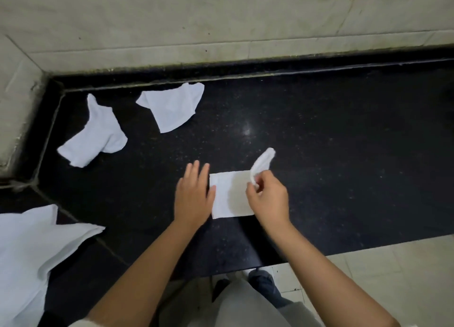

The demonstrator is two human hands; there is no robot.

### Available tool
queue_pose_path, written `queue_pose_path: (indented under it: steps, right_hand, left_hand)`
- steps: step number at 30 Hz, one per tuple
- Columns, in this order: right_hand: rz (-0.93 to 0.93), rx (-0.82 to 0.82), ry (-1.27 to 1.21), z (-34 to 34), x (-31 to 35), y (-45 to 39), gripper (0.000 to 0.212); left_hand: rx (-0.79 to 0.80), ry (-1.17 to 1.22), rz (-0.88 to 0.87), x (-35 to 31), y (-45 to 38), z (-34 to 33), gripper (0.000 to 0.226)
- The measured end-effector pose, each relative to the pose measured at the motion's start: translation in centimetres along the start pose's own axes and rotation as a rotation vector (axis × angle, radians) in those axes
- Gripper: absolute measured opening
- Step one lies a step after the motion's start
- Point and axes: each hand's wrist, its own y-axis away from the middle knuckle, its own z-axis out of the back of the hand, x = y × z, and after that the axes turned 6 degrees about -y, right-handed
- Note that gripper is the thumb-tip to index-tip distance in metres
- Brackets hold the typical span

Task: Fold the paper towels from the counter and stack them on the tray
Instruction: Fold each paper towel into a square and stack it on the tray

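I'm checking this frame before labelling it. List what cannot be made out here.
1. The tray: not seen in the head view.
2. White pile: cut off by the left edge, count unclear.
3. Right hand: the raised flap is motion-blurred.
4. Towel edge under left hand: hidden.

The black speckled counter (319,135) carries white paper towels; two crumpled ones (94,136) (172,106) lie near its back-left corner. A flat one (229,194) lies toward the front edge; a stack (36,248) rests at the left edge.
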Motion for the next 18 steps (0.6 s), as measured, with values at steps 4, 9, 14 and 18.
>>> queue_pose_path:
  steps: [4,9,14,18]
  right_hand:
    - [0.314,0.108,0.290,-5.6,0.9,2.3,0.036]
    - [0.383,0.234,0.508,-8.7,-1.8,2.8,0.025]
    - [0.517,0.260,0.539,-7.3,-3.0,4.0,0.025]
    - [0.576,0.157,0.606,-4.4,-5.3,3.1,0.022]
  left_hand:
    - [-0.034,0.020,0.169,5.1,3.3,0.5,0.058]
    - [-0.024,0.042,0.186,6.7,6.1,-0.2,0.060]
    - [-0.021,0.077,0.099,5.2,6.9,-0.8,0.036]
    - [0.011,0.156,-0.041,3.1,6.4,-1.4,0.038]
